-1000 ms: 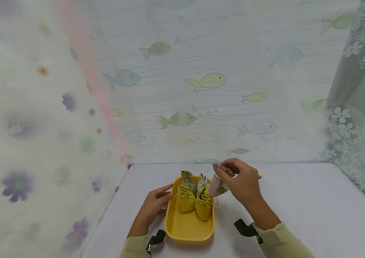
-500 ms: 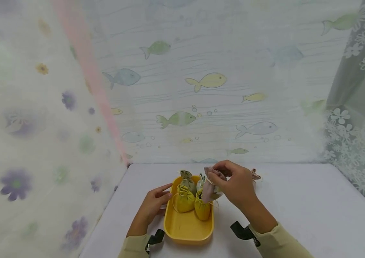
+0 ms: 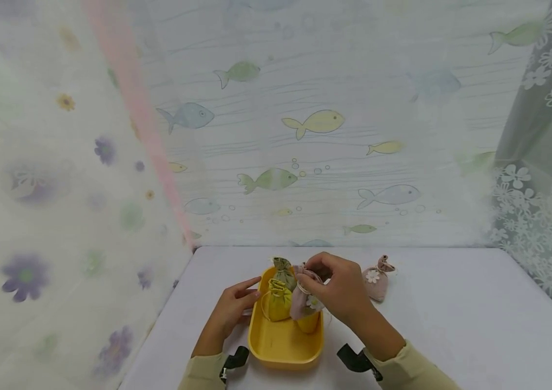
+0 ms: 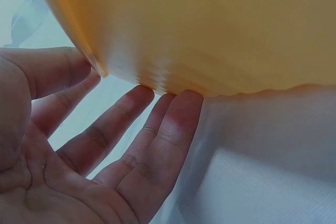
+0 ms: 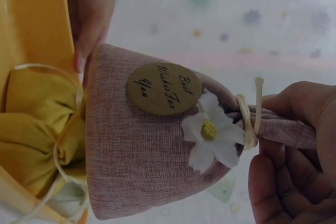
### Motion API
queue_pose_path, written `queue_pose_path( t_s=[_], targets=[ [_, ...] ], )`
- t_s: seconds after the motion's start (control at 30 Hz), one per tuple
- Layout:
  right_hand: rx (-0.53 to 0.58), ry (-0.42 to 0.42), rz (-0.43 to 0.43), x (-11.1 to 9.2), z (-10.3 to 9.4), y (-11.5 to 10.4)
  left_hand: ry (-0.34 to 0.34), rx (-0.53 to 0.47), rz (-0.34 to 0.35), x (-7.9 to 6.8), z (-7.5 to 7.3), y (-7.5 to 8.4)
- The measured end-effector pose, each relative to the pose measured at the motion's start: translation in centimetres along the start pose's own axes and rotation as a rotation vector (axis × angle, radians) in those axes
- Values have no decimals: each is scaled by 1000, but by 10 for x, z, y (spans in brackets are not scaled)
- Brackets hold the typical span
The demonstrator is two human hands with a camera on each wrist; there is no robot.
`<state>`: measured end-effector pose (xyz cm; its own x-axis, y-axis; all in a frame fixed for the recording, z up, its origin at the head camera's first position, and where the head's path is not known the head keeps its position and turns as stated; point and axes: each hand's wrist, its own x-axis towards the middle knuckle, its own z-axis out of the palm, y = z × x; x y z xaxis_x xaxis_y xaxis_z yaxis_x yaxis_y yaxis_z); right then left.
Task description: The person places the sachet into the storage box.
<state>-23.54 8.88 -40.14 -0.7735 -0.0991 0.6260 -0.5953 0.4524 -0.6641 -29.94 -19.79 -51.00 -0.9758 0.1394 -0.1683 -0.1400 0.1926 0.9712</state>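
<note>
My right hand pinches the gathered neck of a dusty-pink drawstring pouch, which hangs over the right side of a yellow tray. In the right wrist view that pouch bears a white cloth flower and a round "Best Wishes For You" tag. Inside the tray stand a yellow pouch, an olive pouch and a second yellow pouch, mostly hidden by the pink one. Against the tray's left side rests my left hand; its fingertips touch the outer wall, fingers fairly straight.
Another pink pouch with a white flower lies on the white table, right of the tray. Behind the table hangs a fish-print curtain, and a flowered sheet closes the left side.
My right hand has carried the pink pouch leftward and down over the tray, covering the white pouch seen before. The other pink pouch on the table has come into sight. The left hand stays put.
</note>
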Motion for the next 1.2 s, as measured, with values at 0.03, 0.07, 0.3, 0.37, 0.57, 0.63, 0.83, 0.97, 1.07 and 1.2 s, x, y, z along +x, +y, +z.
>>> queue_pose_path(
  t_s=[0.03, 0.07, 0.3, 0.37, 0.57, 0.63, 0.83, 0.97, 1.07, 1.2],
  targets=[
    [5, -6, -2, -1, 1, -1, 1, 0, 0, 0, 0, 0],
    [18, -15, 4, -1, 2, -2, 3, 2, 0, 0, 0, 0],
    [90, -84, 1, -4, 11, -8, 14, 0, -10, 0, 1, 2],
    [99, -97, 13, -4, 13, -7, 11, -4, -8, 1, 1, 2],
    [134, -164, 75, -9, 24, -4, 0, -7, 5, -2, 2, 2],
    [145, -190, 87, -11, 29, -2, -3, -8, 11, -3, 2, 2],
    [139, -217, 104, -15, 46, 5, -3, -7, 14, -2, 1, 1],
    [107, -271, 135, -16, 54, 8, -13, -4, 17, -1, 0, -1],
    [73, -307, 151, -16, 59, 10, -25, -10, 26, 0, -1, -2],
    [75, -351, 171, -18, 64, 13, -31, -19, 20, 2, -2, -2]
  ],
)
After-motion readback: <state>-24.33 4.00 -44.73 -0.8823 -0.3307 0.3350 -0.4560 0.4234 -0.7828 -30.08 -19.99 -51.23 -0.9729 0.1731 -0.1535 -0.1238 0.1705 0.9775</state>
